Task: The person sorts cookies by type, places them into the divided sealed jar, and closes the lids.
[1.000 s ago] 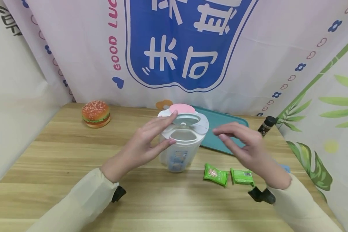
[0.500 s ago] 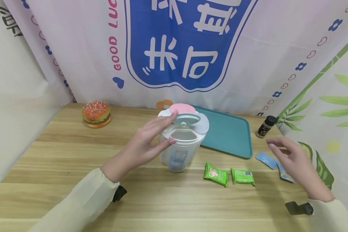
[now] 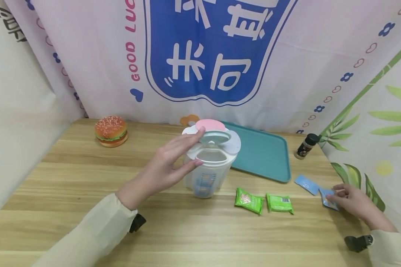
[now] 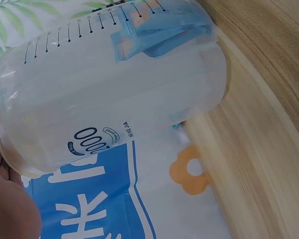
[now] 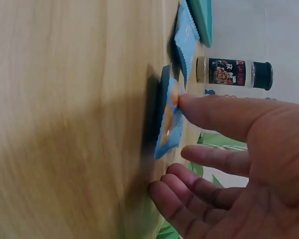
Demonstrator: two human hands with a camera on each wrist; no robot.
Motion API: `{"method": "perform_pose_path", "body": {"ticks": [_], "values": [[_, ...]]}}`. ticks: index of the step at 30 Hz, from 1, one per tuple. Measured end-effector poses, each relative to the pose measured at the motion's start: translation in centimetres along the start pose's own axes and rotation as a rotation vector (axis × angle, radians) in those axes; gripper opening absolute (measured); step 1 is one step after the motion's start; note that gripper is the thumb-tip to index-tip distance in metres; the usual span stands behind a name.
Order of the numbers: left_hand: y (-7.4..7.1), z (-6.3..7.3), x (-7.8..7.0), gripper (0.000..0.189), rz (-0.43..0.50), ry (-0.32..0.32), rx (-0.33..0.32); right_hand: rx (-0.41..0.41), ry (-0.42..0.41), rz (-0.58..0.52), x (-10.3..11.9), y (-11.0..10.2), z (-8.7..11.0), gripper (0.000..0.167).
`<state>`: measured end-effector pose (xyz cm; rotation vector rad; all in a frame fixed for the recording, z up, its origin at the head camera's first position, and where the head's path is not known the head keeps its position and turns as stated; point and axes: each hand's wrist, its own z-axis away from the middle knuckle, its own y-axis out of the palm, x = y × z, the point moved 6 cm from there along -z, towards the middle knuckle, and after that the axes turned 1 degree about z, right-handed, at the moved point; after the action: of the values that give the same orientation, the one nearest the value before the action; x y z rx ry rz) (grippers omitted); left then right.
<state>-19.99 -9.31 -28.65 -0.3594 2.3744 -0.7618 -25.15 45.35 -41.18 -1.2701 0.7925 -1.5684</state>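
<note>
A clear plastic storage container (image 3: 207, 181) with a white lid (image 3: 233, 142) stands mid-table, its grey-green flap (image 3: 215, 137) raised over an opening. My left hand (image 3: 165, 163) rests at the lid's left side, fingers extended, thumb at the front rim and index finger at the flap. Blue packets (image 4: 162, 32) lie inside, low down, in the left wrist view. At the table's right side, my right hand (image 3: 352, 202) is over a small blue snack packet (image 5: 170, 119). Its thumb touches the packet; the index fingertip is by the lower edge, other fingers loosely bent.
Another blue packet (image 3: 306, 184) lies just left of the right hand. Two green packets (image 3: 248, 201) are right of the container. A teal tray (image 3: 264, 155) lies behind, beside a black-capped seasoning bottle (image 3: 305, 146). A toy hamburger (image 3: 111, 131) sits at back left.
My right hand has moved from beside the container rightward and down to the blue packet at the table's right. My left hand and the container have stayed in place.
</note>
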Motion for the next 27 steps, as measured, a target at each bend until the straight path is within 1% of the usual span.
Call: {"method": "perform_pose_path", "body": {"ticks": [2,7,10,14,19,27], "values": [[0.1,0.0,0.0,0.075,0.000,-0.002,0.003,0.019,0.006,-0.002,-0.3,0.2,-0.1,0.067],[0.0,-0.1,-0.1,0.076,-0.002,0.025,-0.025,-0.008,-0.010,0.003,0.1,0.0,-0.1,0.059],[0.1,0.0,0.0,0.076,-0.002,0.023,-0.024,-0.009,0.000,-0.001,0.1,0.0,-0.2,0.058],[0.1,0.0,0.1,0.076,-0.003,-0.001,0.001,0.038,0.047,-0.038,-0.5,0.2,-0.3,0.062],[0.1,-0.1,-0.2,0.076,-0.010,0.003,-0.002,0.096,0.098,-0.092,-1.0,0.4,-0.3,0.067],[0.2,0.0,-0.2,0.078,-0.008,-0.004,-0.007,0.128,0.097,-0.129,-1.2,0.3,-0.1,0.069]]}}
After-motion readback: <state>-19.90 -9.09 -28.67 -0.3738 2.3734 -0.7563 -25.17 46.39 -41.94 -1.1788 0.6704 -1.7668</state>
